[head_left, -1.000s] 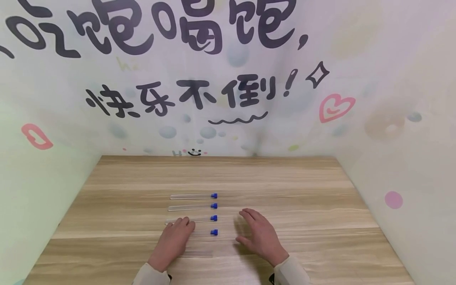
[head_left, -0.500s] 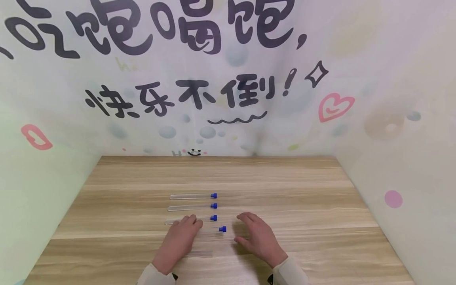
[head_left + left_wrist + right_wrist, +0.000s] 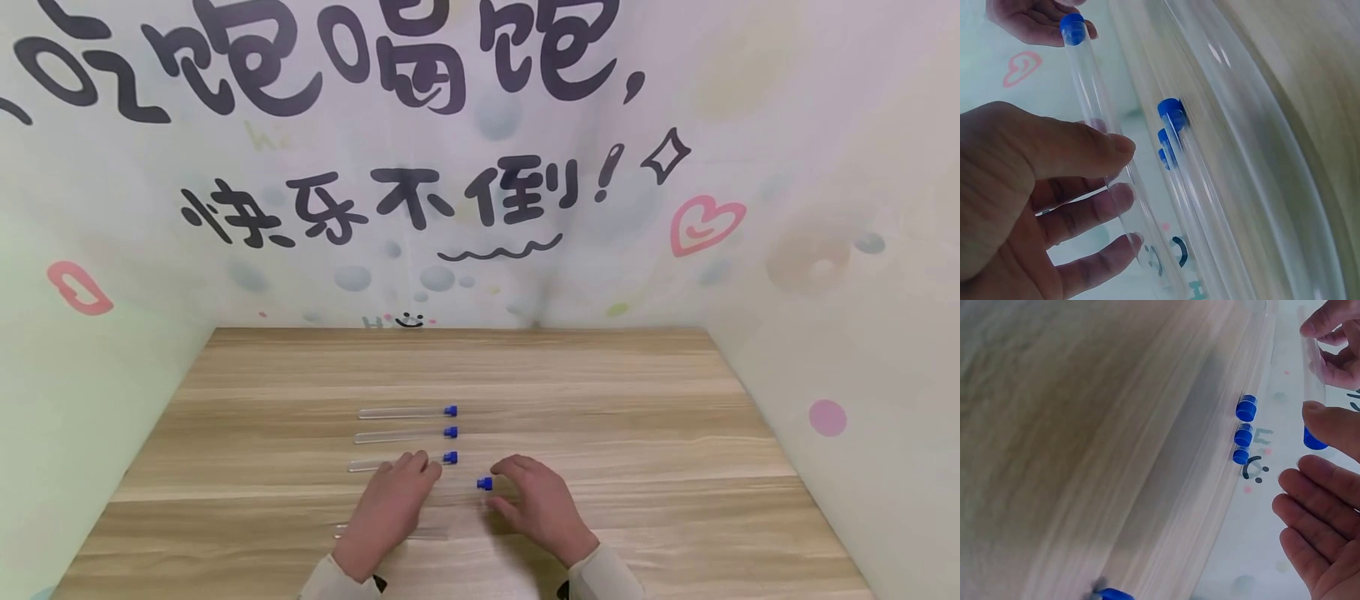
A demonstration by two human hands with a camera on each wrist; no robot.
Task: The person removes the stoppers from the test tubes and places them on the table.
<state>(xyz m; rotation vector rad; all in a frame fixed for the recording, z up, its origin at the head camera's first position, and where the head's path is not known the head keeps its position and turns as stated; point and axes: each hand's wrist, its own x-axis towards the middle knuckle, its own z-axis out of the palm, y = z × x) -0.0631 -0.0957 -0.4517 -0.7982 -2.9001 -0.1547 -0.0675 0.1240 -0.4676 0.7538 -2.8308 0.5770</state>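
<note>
My left hand [image 3: 392,512] pinches a clear test tube [image 3: 1087,75] between thumb and fingers. Its blue cap [image 3: 484,483] points right, toward my right hand [image 3: 546,504]. The right hand's fingers are spread and gently bent, with the thumb [image 3: 1335,428] overlapping the tube just by the cap in the right wrist view. Beyond the hands lie three more capped tubes: a far one [image 3: 401,413], a middle one [image 3: 397,437] and a near one [image 3: 363,467], caps all to the right. Another clear tube [image 3: 429,533] lies nearer me, partly hidden by the left hand.
The wood-grain table [image 3: 637,392] meets a printed wall [image 3: 480,292] at the back, with side walls left and right. A blue cap-like piece [image 3: 1115,594] shows at the lower edge of the right wrist view.
The left hand has lifted the fourth tube from its place in the row and carried it right, its cap now close to the right hand. The right hand has barely moved.
</note>
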